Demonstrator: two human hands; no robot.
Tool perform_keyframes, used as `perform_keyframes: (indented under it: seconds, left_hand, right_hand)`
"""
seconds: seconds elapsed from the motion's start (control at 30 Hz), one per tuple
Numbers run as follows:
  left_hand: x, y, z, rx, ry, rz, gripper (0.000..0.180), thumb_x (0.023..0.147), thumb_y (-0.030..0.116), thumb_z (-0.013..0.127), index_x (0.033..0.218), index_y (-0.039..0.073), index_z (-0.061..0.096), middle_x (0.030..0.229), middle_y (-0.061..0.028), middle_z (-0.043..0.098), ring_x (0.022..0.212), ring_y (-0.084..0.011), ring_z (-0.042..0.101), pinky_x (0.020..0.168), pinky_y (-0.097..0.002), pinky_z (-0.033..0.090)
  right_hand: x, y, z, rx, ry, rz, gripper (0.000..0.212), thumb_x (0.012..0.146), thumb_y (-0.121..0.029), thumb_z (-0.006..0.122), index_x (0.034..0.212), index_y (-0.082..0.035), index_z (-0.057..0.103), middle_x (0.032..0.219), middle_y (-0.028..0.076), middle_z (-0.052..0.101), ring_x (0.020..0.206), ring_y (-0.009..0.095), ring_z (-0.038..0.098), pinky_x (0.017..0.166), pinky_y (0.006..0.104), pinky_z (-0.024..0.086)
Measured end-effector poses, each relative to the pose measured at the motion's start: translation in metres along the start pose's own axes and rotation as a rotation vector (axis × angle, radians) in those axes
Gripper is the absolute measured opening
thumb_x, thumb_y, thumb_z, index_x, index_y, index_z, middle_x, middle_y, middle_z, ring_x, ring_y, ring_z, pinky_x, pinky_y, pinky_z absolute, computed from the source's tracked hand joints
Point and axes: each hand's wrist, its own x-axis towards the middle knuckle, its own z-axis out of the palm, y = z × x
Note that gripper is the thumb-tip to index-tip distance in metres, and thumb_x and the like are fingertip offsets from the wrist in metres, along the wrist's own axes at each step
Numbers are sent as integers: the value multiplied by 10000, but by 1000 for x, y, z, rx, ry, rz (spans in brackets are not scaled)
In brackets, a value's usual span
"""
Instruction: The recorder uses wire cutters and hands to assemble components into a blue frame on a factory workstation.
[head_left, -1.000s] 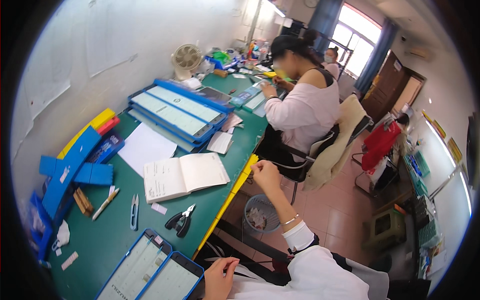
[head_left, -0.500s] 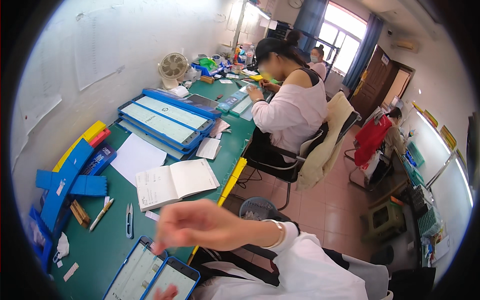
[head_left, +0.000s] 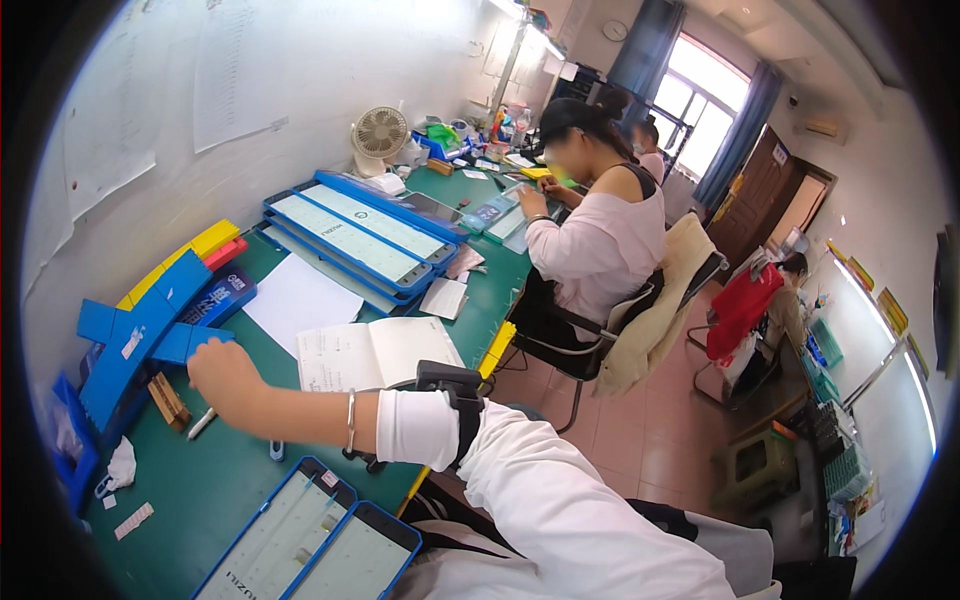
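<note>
My right hand [head_left: 225,378] reaches left across the green table, its wrist bent and fingers curled in. What the fingers hold, if anything, is hidden. Under the hand lies a light-coloured pen [head_left: 201,425], partly covered. Blue thread snips [head_left: 277,450] show only their handle end below my forearm. An open blue-framed tray [head_left: 325,545] with pale panels stands at the table's near edge, a few small pieces on it. My left hand is out of view. Beyond my forearm rests an open notebook [head_left: 415,345].
Brown wooden blocks [head_left: 168,402] and blue foam-like strips [head_left: 150,325] lie at the left. Stacked blue-framed trays [head_left: 350,230], white paper [head_left: 300,300] and a fan [head_left: 380,135] are farther back. A co-worker [head_left: 600,220] sits along the table at a chair.
My right hand has moved from over the tray to the left, above the pen. My left hand, partly visible at the lower edge before, has left view. The head view has shifted slightly.
</note>
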Motion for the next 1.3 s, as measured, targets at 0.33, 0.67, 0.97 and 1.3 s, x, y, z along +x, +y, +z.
perform_keyframes:
  seconds: [0.33,0.67,0.97,1.3]
  left_hand:
    - [-1,-15,5,0,-89,-98,154,894,40,600,949,-103,578,891,-193,660,795,-224,656,738,-302,551]
    - [1,-14,-9,-24,-136,-201,159,895,83,617,921,-71,585,871,-167,640,769,-208,636,729,-303,544]
    - [-11,-10,-22,-163,-78,-158,31,862,-11,567,889,0,558,839,-75,630,775,-141,599,721,-260,476]
    - [27,-30,-71,315,179,-57,235,830,25,628,1059,-22,609,1066,-153,656,987,-232,626,862,-319,468]
  right_hand:
    - [-108,-119,-5,966,-629,-725,124,757,-115,615,820,-27,674,721,177,624,727,338,615,651,412,490]
    - [-106,-119,-9,1004,-406,-742,184,774,-198,648,702,-29,665,693,151,626,667,342,593,618,419,475]
    - [-111,-124,-22,1160,-578,-661,172,790,-130,624,941,-47,634,801,119,571,752,317,580,678,401,475]
    - [-95,-139,-30,916,-655,-339,67,795,-45,694,855,-21,675,785,73,658,656,150,609,570,255,490]
